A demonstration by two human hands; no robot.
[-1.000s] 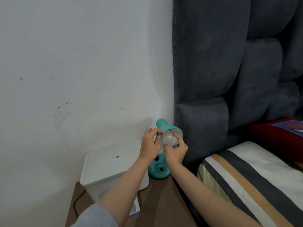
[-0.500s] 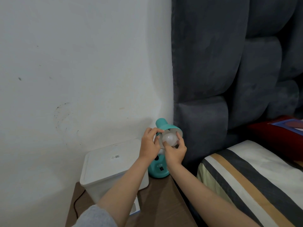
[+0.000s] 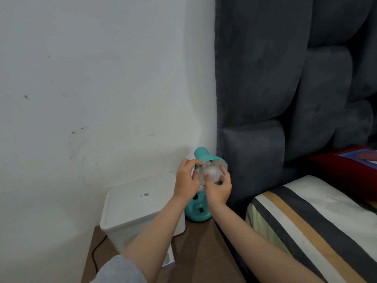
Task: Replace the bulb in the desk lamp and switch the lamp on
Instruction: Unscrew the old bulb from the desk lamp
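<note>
Frosted glass sat pinched in the right hand [image 3: 218, 187]: the bulb [image 3: 212, 174], inside the teal shade [image 3: 206, 158] that the left hand [image 3: 186, 180] gripped. Twisting crooked could cross-thread it; a slipping grip could tip the lamp base [image 3: 197, 211] below both hands.

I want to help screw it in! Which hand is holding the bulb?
The right hand: its fingers curl round the frosted white bulb. The left hand holds the teal lampshade.

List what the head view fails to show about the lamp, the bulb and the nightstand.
- Socket and bulb base: hidden inside the teal lamp shade; how far the bulb is seated cannot be told.
- Lamp neck: covered by the left hand and right hand.
- Label on the white bin: too small to read.
- Black cable: cut off by the bottom edge.
</note>
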